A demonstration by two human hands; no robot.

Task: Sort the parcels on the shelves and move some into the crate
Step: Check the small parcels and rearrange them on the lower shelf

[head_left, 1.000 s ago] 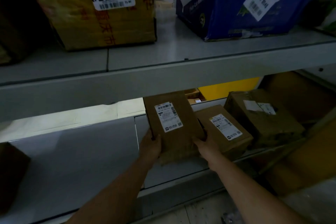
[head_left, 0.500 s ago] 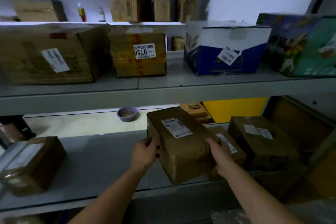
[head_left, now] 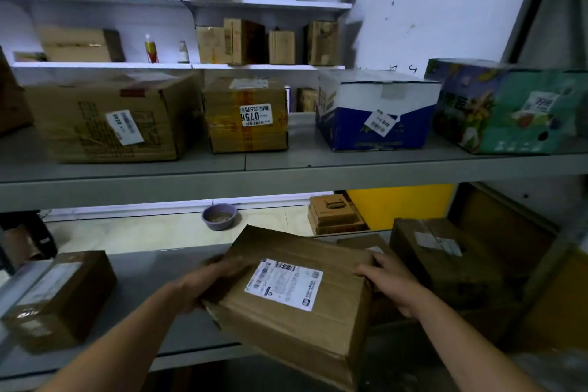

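Grey metal shelving against a white wall: the upper shelf carries a row of labelled cartons, and the lower shelf is the working surface. At far left a small taped parcel rests on the lower shelf, well apart from the hands. The left hand, motion-blurred, has its fingers wrapped round the left end of the held parcel, a brown box whose white shipping label faces up. This parcel lies crosswise between the hands, its long axis seemingly running from one hand to the other, and it is tipped so that its near edge hangs forward of and below the shelf's front lip. The right hand clasps the far right corner, fingers over the top edge. Both hands are thus closed on the one parcel at opposite ends, neither nearer than the other; the coming move probably turns on drawing it toward the person, clear of the lip. Just beside the right hand sit a partly covered flat parcel and a larger brown parcel. Not shown or unclear: the crate, which cannot be picked out anywhere; the held parcel's underside, and whether it touches the shelf; the label's print, too small to read; the left fingertips, lost in blur.
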